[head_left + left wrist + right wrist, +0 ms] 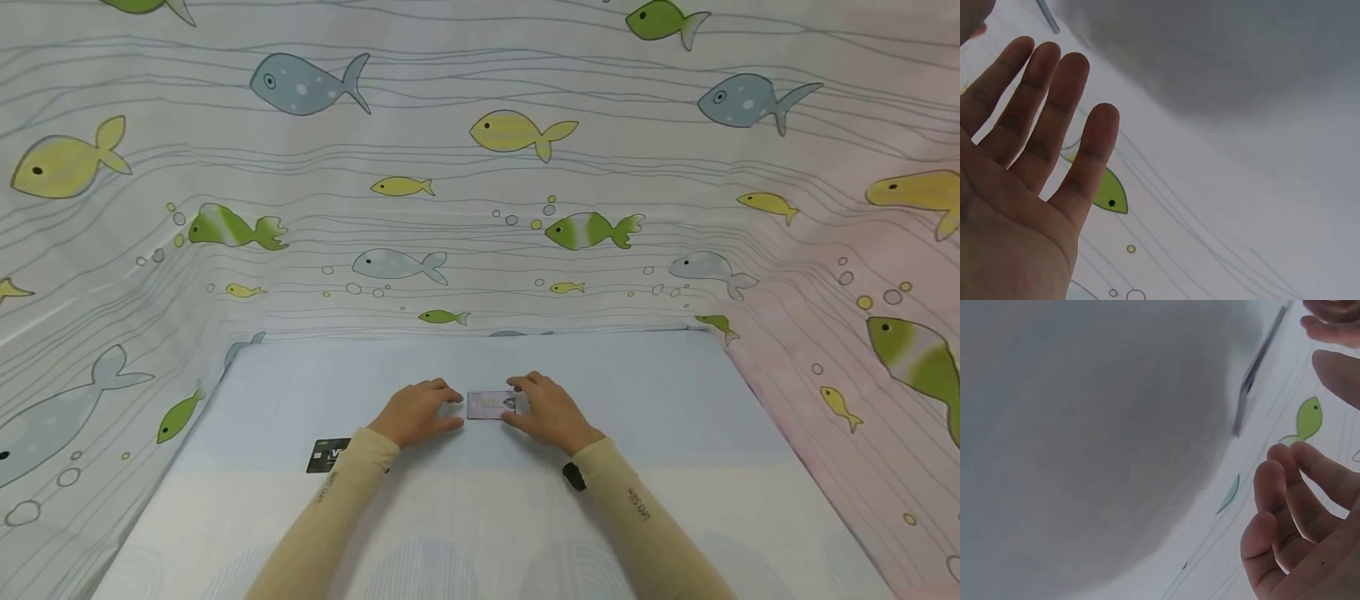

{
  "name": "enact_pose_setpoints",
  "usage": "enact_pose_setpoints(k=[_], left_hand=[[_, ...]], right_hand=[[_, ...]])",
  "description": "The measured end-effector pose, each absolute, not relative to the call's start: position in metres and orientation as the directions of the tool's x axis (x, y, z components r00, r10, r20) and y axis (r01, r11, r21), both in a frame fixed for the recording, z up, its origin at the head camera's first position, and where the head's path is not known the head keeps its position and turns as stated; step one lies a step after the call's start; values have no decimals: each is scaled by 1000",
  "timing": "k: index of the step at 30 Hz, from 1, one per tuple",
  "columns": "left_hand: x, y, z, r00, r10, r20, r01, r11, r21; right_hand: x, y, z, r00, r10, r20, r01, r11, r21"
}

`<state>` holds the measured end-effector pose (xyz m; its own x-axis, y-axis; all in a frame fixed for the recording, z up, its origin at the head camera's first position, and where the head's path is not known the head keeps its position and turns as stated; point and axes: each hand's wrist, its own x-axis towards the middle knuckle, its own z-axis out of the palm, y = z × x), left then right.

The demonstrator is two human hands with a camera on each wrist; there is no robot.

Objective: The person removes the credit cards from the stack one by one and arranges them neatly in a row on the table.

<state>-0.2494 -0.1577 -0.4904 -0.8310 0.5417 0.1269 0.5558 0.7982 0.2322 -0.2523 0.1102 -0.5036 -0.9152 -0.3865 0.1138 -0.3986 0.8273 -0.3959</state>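
A pale lilac card [487, 405] with a small dark picture at its right end lies on the table between the two hands. My left hand [422, 413] is just left of it, fingers and thumb apart and holding nothing. In the left wrist view the left hand [1029, 156] shows its palm with fingers extended. My right hand [551, 412] is around the card's right end, its thumb overlapping the card in the head view. From the right wrist, the card [1260, 369] appears edge-on, with a gap between it and the loosely bent fingers [1272, 487].
A black card [324, 455] with a chip lies left of the left forearm, partly covered by the sleeve [367, 462]. A dark object [573, 476] shows at the right wrist. Fish-patterned sheeting [510, 200] rises behind and beside the pale table [480, 517].
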Motion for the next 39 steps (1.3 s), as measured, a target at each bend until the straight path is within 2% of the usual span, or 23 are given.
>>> enact_pose_setpoints(k=[9,17,23,39], left_hand=[[-259,-141,-497,-820,552,155,573,792,210],[-265,-132,-500,-835,541,105,549,800,243],[-270,-128,-501,-818,570,75,573,799,183],[-273,-132,-505,-805,587,85,591,781,201]], right_hand=[[-255,118,-505,-902,-423,84,-425,835,-349],[-259,114,-509,-881,-467,77,-466,830,-306],[-262,113,-511,-877,-474,79,-476,834,-279],[-264,112,-508,-882,-467,53,-458,828,-322]])
